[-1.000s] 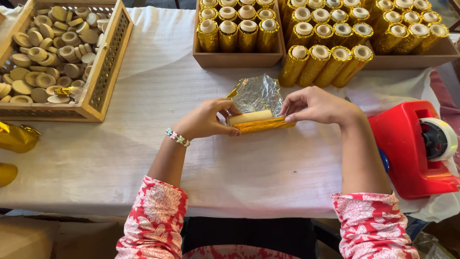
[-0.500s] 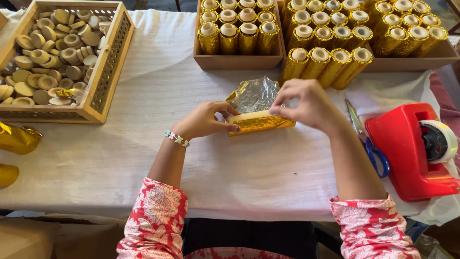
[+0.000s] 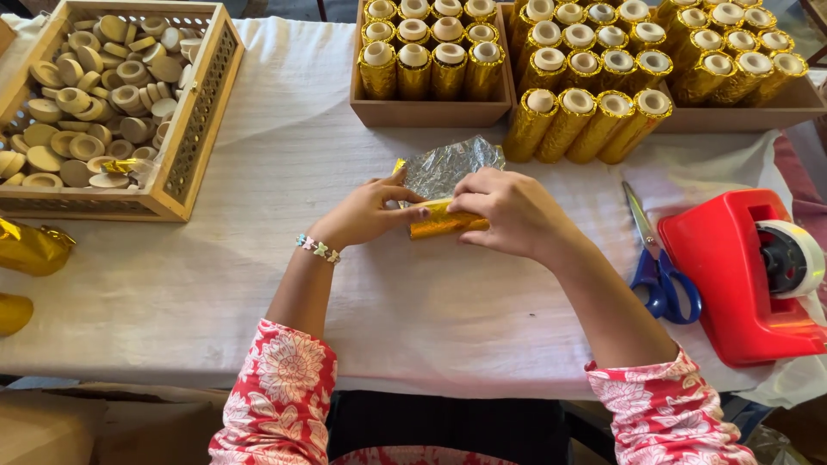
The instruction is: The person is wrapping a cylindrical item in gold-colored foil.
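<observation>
While both hands press a gold roll [image 3: 441,220] on the desk [image 3: 431,319], foil [image 3: 448,164] trails behind.
Left hand [image 3: 366,211] pinches its end; right hand [image 3: 512,211] curls over it, hiding the far end.

Blue-handled scissors [image 3: 656,267] beside a red tape dispenser [image 3: 748,275], wooden crate of pale discs [image 3: 185,146] far left.

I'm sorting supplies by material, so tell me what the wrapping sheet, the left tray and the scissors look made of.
Wrapping sheet: metallic foil, silver inside and gold outside, by its crinkles and glints. Left tray: pale unfinished wood, with visible grain and lattice sides. Scissors: bright steel-looking blades with glossy blue handles, probably plastic.
</observation>
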